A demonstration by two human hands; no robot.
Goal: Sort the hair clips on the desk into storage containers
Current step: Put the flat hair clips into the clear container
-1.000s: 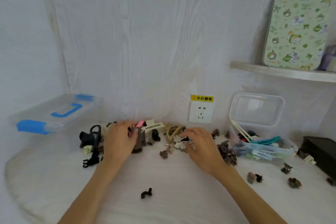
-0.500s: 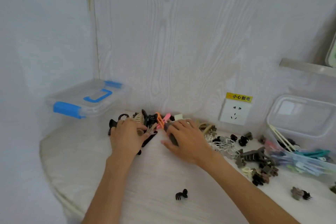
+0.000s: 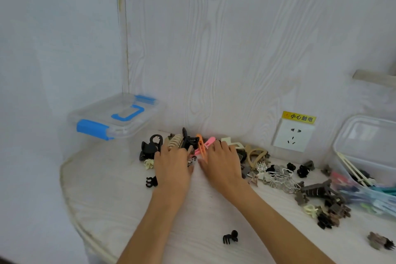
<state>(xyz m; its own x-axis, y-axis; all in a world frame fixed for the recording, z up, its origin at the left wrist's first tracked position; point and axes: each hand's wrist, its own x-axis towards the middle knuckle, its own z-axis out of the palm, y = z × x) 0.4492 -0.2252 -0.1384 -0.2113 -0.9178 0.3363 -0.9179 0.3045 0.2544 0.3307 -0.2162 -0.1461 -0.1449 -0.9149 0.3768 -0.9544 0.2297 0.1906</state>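
A heap of hair clips lies along the wall: a black claw clip [image 3: 189, 140], a beige claw clip [image 3: 174, 142], an orange clip [image 3: 201, 148] and a pink clip [image 3: 209, 142]. My left hand [image 3: 171, 167] lies palm down on the heap's left part, fingertips at the beige clip. My right hand [image 3: 220, 163] rests beside it with fingers spread over cream and tan clips. Neither hand visibly grips a clip. A closed clear box with blue latches [image 3: 115, 118] stands at the back left. An open clear container [image 3: 364, 180] at the right holds long coloured clips.
Silver wire clips [image 3: 276, 174] and brown claw clips [image 3: 317, 188] trail off to the right. Small black claws lie loose near my left wrist [image 3: 151, 181] and at the front [image 3: 230, 237]. A wall socket [image 3: 293, 135] sits behind. The desk's curved edge [image 3: 70, 199] runs on the left.
My view has swung left. My right hand left the silver clips and came over beside my left hand on the left heap.
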